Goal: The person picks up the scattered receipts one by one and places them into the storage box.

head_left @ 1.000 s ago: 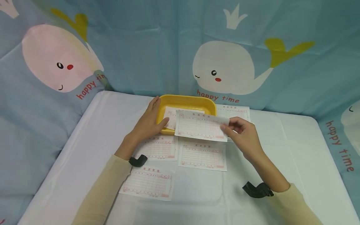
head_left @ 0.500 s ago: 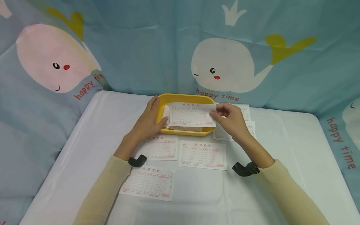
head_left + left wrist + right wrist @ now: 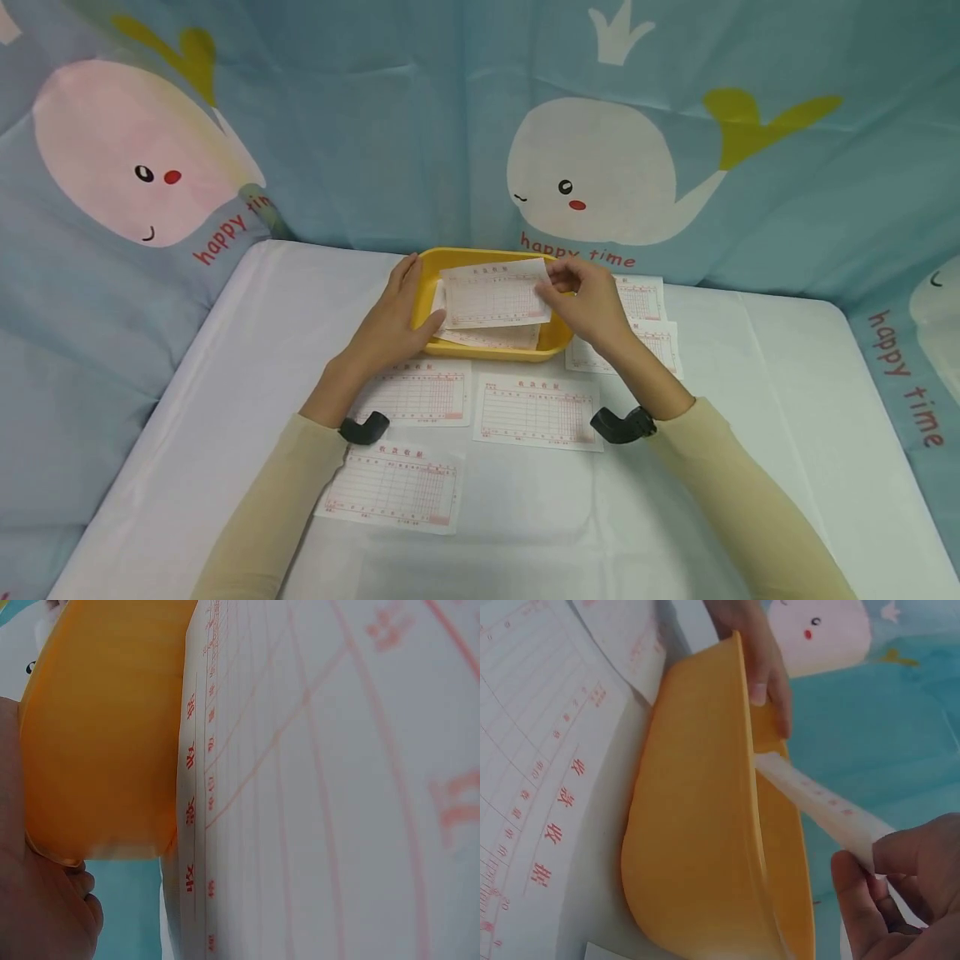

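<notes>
A yellow tray (image 3: 495, 351) stands at the back middle of the white table. My left hand (image 3: 422, 293) grips its left side, thumb over the rim and fingers along the wall; those fingers (image 3: 769, 675) also show in the right wrist view. My right hand (image 3: 552, 284) pinches the right end of a red-printed receipt slip (image 3: 495, 293) and holds it low over the tray. Another slip (image 3: 495, 337) lies inside the tray beneath it. The right wrist view shows the held slip (image 3: 817, 801) edge-on above the tray (image 3: 697, 825). The left wrist view shows the tray wall (image 3: 105, 735) beside a slip (image 3: 337, 787).
Three more slips lie flat in front of the tray (image 3: 414, 393) (image 3: 537, 412) (image 3: 390, 487). Two others (image 3: 641, 297) (image 3: 630, 350) lie to the tray's right, behind my right arm. A blue whale-print cloth hangs behind and beside the table.
My right hand carried the slip back and leftward, from in front of the tray to over its inside. My left hand stayed on the tray's left side.
</notes>
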`<action>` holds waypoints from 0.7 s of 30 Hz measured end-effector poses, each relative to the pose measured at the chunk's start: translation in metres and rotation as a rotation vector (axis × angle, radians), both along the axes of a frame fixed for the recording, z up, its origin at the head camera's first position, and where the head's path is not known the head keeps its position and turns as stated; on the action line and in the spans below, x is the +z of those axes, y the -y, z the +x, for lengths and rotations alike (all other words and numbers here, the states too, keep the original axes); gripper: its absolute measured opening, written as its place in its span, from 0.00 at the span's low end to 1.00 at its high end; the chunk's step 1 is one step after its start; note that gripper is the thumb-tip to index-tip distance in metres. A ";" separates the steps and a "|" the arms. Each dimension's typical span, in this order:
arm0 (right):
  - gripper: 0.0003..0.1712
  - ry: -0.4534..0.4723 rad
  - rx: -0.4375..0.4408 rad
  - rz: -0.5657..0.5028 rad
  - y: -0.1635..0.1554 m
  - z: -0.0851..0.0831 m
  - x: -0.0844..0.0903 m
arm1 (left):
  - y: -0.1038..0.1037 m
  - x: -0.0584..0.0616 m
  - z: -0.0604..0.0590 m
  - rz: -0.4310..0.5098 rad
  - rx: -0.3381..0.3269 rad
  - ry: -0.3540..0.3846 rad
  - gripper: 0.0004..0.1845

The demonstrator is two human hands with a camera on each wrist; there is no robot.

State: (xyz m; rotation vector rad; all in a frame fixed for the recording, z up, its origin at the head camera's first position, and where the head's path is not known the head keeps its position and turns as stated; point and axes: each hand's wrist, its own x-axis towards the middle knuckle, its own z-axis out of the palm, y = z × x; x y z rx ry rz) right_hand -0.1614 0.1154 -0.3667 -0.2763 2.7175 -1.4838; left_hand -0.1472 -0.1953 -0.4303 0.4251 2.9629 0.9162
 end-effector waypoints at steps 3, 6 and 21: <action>0.23 0.046 0.020 -0.007 0.002 -0.005 -0.001 | 0.000 0.000 0.000 -0.002 -0.002 0.000 0.50; 0.31 0.048 0.056 -0.030 0.002 -0.008 0.000 | 0.000 0.000 -0.001 0.002 0.001 0.003 0.50; 0.31 -0.130 0.149 0.116 -0.004 0.017 0.013 | 0.000 0.000 -0.001 -0.004 0.007 0.007 0.51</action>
